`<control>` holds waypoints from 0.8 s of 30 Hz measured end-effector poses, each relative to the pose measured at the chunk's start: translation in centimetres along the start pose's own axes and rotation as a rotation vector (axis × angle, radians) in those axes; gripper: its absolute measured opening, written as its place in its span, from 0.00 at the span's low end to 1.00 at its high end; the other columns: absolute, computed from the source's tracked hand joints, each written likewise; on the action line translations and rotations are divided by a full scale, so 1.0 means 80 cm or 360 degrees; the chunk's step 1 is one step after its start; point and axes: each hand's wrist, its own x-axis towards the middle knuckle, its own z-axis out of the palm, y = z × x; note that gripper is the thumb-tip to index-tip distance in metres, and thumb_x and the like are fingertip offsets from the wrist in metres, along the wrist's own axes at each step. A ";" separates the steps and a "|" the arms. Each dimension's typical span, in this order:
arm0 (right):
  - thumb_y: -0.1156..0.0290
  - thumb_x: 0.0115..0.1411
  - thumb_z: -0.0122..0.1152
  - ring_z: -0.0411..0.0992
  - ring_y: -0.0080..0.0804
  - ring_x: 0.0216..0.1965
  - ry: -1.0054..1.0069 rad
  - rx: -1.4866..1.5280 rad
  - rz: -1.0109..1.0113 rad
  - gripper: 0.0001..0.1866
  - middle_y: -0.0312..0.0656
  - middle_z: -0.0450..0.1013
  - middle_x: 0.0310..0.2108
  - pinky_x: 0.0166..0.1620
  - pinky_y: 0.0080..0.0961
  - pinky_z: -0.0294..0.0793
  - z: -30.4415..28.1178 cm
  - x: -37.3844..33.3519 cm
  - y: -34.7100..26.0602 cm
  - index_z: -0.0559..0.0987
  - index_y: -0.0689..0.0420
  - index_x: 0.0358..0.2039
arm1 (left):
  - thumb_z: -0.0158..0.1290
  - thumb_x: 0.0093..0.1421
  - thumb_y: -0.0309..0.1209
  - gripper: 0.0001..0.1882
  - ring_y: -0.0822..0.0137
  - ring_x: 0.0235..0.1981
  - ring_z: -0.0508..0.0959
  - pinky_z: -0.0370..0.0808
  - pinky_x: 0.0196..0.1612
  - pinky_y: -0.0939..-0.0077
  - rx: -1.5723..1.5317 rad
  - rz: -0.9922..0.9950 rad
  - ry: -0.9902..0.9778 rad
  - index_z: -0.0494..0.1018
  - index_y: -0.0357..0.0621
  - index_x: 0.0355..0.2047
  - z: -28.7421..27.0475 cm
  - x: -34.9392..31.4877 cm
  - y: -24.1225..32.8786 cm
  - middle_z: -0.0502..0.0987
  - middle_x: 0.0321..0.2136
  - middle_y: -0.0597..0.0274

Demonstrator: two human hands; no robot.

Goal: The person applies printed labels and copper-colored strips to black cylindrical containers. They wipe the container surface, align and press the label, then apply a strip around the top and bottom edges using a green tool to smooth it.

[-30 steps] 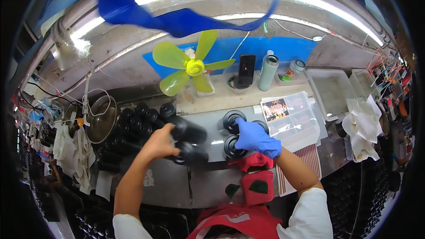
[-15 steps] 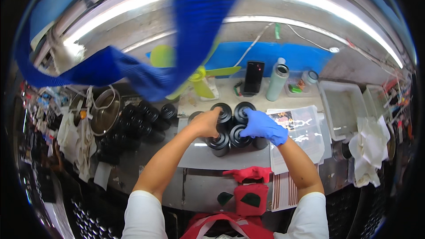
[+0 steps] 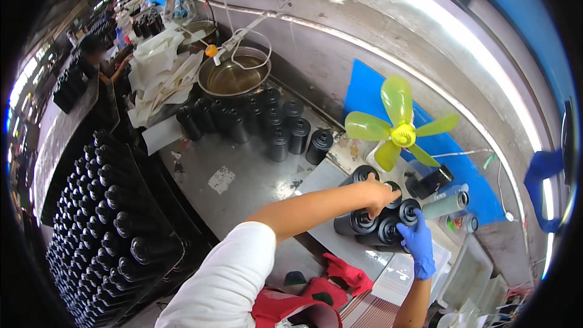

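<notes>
A tight cluster of black bottles (image 3: 354, 225) with round, stepped tops stands on the grey sheet in front of me. My bare left hand (image 3: 378, 195) curls over the tops of two of them, thumb at the nearer top and fingers at the farther one. In a blue glove, my right hand (image 3: 419, 242) grips the tops of two neighbouring bottles (image 3: 387, 231) from the right side. Another black bottle (image 3: 363, 175) stands beyond my left wrist. The bottles' lower parts are partly hidden by one another and by my left forearm.
A yellow-green fan (image 3: 403, 135) stands behind the bottles, near a dark phone (image 3: 434, 181) and a pale green flask (image 3: 446, 205). More black bottles (image 3: 279, 143) and a metal basin (image 3: 235, 76) are at left. Densely packed black bottles (image 3: 112, 206) fill the lower left. Another person (image 3: 94, 54) is far left.
The view has swung left and tilted, bringing the packed bottles and the other person into sight. The blue strap has shifted to the right edge. Both hands stay on the bottle tops.
</notes>
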 end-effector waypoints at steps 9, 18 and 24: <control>0.62 0.49 0.67 0.75 0.42 0.31 -0.0142 -0.0176 -0.0318 0.24 0.46 0.76 0.34 0.36 0.31 0.74 0.070 -0.075 -0.177 0.75 0.56 0.46 | 0.56 0.48 0.30 0.20 0.50 0.38 0.76 0.72 0.44 0.60 -0.0327 -0.0803 0.1698 0.73 0.42 0.44 0.111 -0.180 -0.322 0.77 0.35 0.48; 0.39 0.43 0.65 0.57 0.51 0.56 0.0299 -0.0628 -0.0596 0.43 0.51 0.62 0.52 0.56 0.63 0.48 0.388 0.235 -0.278 0.68 0.51 0.55 | 0.55 0.52 0.52 0.42 0.45 0.58 0.57 0.42 0.61 0.38 -0.0062 -0.1827 0.1583 0.54 0.45 0.61 0.096 -0.142 -0.474 0.60 0.56 0.42; 0.34 0.42 0.61 0.64 0.52 0.53 0.0213 -0.0574 -0.0424 0.49 0.52 0.66 0.50 0.59 0.67 0.40 0.431 0.249 -0.292 0.63 0.56 0.57 | 0.49 0.54 0.58 0.42 0.53 0.56 0.63 0.46 0.58 0.38 -0.0164 -0.1949 0.1468 0.56 0.42 0.60 0.113 -0.151 -0.476 0.65 0.54 0.45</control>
